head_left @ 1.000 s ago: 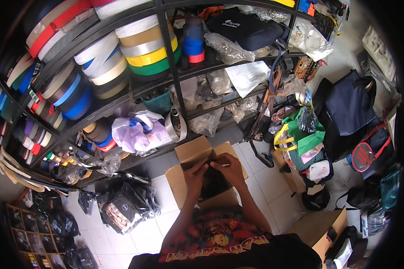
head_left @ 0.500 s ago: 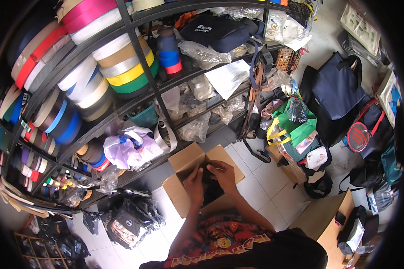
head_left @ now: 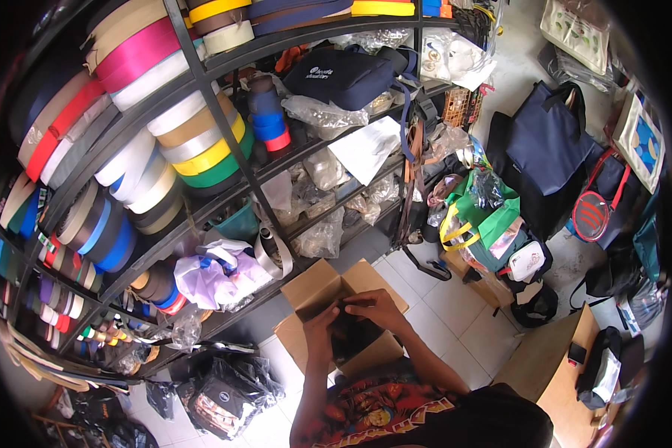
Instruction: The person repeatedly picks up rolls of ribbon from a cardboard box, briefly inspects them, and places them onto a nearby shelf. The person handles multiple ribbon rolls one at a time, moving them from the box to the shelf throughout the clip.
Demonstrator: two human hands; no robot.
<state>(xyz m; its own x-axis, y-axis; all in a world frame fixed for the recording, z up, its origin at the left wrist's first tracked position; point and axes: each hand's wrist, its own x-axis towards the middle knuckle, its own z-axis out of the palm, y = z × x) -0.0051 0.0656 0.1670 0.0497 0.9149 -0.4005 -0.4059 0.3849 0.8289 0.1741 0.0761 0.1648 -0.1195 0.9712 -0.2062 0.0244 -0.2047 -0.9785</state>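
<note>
An open cardboard box (head_left: pixel 306 287) stands low in front of me, its flaps folded outward, with dark contents (head_left: pixel 351 340) inside. Over its opening, my left hand (head_left: pixel 321 328) is closed, fingers pressed together. Close beside it, at the right side of the opening, my right hand (head_left: pixel 377 308) is closed too, with its thumb and fingertips drawn together. The fingertips of both hands nearly meet above the dark contents. Something small and dark may be between them, but its kind is too dim to tell.
Beyond the box runs a black metal shelf rack (head_left: pixel 250 175) with webbing rolls (head_left: pixel 209 160) and plastic bags. To the right stand a green bag (head_left: pixel 493 205) and a wooden table (head_left: pixel 556 366). A plastic-wrapped backpack (head_left: pixel 220 403) lies left on the tiled floor (head_left: pixel 433 321).
The view has shifted, so the box and hands sit lower in the picture. My hands stay over the box, and my right fingers now reach further toward the left hand.
</note>
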